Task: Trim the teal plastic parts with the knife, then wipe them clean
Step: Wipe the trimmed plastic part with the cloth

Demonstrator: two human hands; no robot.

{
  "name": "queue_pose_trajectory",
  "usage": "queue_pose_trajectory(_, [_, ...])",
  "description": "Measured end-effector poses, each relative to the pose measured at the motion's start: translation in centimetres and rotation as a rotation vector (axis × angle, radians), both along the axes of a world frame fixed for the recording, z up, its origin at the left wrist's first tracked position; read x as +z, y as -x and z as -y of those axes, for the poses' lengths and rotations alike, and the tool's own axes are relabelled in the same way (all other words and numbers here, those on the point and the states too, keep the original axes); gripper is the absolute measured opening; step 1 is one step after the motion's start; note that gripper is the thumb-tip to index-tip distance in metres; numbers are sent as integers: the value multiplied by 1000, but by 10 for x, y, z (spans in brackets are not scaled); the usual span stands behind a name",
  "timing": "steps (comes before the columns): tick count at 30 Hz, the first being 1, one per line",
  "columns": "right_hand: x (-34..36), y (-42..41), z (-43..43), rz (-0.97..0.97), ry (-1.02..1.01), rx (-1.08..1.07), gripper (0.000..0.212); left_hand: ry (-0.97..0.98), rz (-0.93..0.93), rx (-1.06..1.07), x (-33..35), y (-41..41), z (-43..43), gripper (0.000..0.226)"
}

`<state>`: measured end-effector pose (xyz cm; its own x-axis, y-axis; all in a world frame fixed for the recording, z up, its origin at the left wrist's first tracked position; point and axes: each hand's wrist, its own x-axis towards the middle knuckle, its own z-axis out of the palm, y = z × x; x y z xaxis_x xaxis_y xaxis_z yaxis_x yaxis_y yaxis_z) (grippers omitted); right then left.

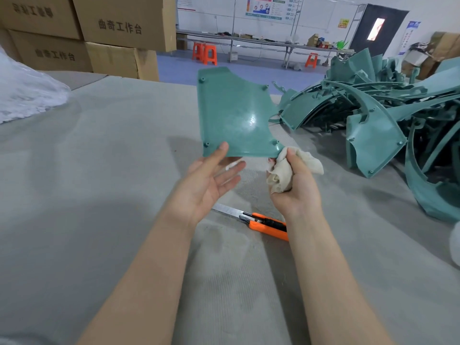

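Note:
I hold a flat teal plastic panel (234,113) upright above the grey table, its studded face toward me. My left hand (209,180) is spread palm up at the panel's lower left corner, with the thumb tip on its face and the fingers straight beneath its bottom edge. My right hand (296,180) grips a crumpled off-white cloth (281,173) and presses it against the panel's lower right corner. An orange utility knife (263,222) lies on the table between my wrists, blade extended and pointing left.
A large heap of teal plastic parts (378,115) fills the right side of the felt-covered table (99,170). Clear plastic wrap (25,95) lies at the far left. Stacked cardboard boxes (99,33) stand behind the table.

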<state>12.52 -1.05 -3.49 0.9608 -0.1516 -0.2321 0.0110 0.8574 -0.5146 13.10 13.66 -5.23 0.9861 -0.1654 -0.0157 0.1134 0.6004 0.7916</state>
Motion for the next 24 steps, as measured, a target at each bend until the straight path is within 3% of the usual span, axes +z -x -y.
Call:
queue_pose_trajectory(3, [-2,3,-7,17,88,93,8,32,-3,-82,-2,6,18,52])
queue_pose_trajectory(10, [-3,1,-15,15,185,89,3,147,-30,13,-3,4,24,33])
queue_pose_trajectory(14, [-1,2,-11,51,302,42,5,132,-26,52,1,5,25,61])
queue_pose_trajectory(16, [0,2,-10,73,348,43,4,119,-7,80,2,6,25,65])
queue_pose_trajectory(20, [-1,3,-6,53,469,30,6,57,63,152,1,5,24,45])
queue_pose_trajectory(24, [-3,3,-3,29,518,12,8,-48,117,186,4,6,23,42])
